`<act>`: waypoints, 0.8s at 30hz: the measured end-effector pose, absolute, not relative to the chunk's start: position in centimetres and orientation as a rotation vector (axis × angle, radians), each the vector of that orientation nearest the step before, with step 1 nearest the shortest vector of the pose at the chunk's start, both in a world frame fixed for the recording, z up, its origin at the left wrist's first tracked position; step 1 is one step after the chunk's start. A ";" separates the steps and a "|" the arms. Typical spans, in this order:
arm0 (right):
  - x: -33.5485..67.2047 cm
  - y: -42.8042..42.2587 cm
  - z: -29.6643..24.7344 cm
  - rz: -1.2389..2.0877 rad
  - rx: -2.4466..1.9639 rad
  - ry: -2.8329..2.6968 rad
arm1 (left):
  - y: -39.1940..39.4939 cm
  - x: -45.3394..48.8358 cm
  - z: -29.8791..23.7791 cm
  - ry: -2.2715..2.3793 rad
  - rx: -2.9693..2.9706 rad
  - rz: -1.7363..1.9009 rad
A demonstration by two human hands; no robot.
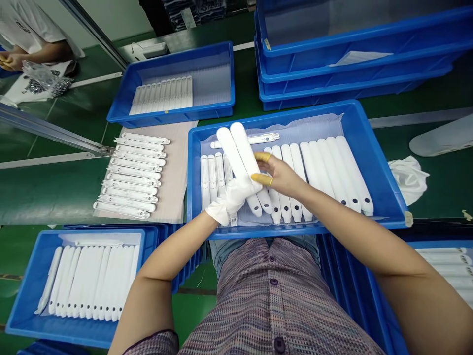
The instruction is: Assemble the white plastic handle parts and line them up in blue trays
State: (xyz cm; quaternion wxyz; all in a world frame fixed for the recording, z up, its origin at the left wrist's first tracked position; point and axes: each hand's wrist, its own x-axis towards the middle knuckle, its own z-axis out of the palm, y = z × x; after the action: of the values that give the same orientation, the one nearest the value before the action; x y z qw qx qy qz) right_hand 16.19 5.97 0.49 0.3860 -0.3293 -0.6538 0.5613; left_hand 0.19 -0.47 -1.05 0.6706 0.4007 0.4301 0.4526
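Your patterned shirt [254, 296] is nearest. Gloved left hand [236, 194] grasps two white strips [246, 150], tilted over the blue tray [382, 165]. Right hand [283, 175] touches one with yellow-capped thumb and finger; can't tell if they grip.

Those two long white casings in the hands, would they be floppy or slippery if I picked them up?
Probably stiff: the long white casings look straight, even where they stick out past the gloved left hand. They might be a bit slippery, since their surfaces look smooth. They may be fairly light too, because they look slim.
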 end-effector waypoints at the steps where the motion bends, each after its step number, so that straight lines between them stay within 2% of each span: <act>1: 16.2 5.6 0.1 1.481 -0.867 -1.604 | 0.2 0.0 -0.6 0.961 0.894 1.084; 7: 15.7 5.7 1.0 1.589 -0.847 -0.956 | 2.6 -1.0 1.5 0.951 0.683 1.324; 13: 15.6 5.8 1.6 2.052 -0.637 -0.527 | 2.2 -0.8 0.8 0.835 0.609 1.277; 18: 15.4 5.2 1.3 2.110 -0.707 -0.486 | 1.9 -1.0 0.6 0.782 0.504 1.239; 24: 14.8 4.8 -0.1 1.982 -0.776 -0.709 | 1.9 -1.6 0.7 0.802 0.525 1.154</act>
State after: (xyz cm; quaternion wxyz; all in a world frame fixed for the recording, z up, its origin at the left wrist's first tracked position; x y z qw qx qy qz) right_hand 14.79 4.80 -0.12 0.4343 -0.3116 -0.2846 0.7958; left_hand -1.61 1.87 0.72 0.7318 0.2385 0.3644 0.5243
